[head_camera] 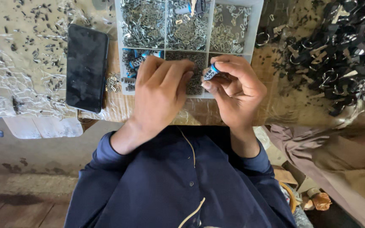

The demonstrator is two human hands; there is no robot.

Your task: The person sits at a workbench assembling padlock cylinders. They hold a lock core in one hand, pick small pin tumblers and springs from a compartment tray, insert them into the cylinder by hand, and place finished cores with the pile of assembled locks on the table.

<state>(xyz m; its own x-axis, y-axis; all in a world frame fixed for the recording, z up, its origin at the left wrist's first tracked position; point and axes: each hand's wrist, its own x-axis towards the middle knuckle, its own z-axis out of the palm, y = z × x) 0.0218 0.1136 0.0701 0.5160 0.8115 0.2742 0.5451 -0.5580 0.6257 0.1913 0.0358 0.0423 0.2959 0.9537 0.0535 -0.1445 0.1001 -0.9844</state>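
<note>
Right hand [237,90]: curled tight, thumb and forefinger pinching a small blue-and-black part [211,72] at its 10 o'clock edge, tip raised toward the left hand.
Left hand [160,93]: closed loosely, fingertips bent in and meeting the right hand's fingers at 3 o'clock; whether anything lies inside the fingers, cannot tell.
Small part: short, stubby, blue band over a dark body with a pale patterned face; looks like hard plastic or painted metal; held just above the tray's near row.
Step in hand: by the look of it, fitting or checking one small piece between both sets of fingertips, mid-assembly rather than picking or setting down.
Next move calls for: probably a fine, steady pinch and a slight twist or press, the piece being tiny and easy to drop into the wrong compartment.
Tray [255,25]: pale plastic box with dividers, at 12 o'clock from the hands; far row full of bright wire clips and small metal fittings, tangled and shiny.
Near-left compartment [138,60]: more blue-and-black parts, at 10 o'clock from the left hand.
Phone [86,67]: flat, black, glossy, screen dark, at 9 o'clock, lying beside the tray.
Table cover [17,71]: crinkled clear plastic, strewn with dark specks.
Black heap [339,50]: at 2 o'clock, jumbled dark strips and metal rings, matte and sharp-edged.
Sleeves [106,156]: dark blue cloth, buttoned shirt below.
</note>
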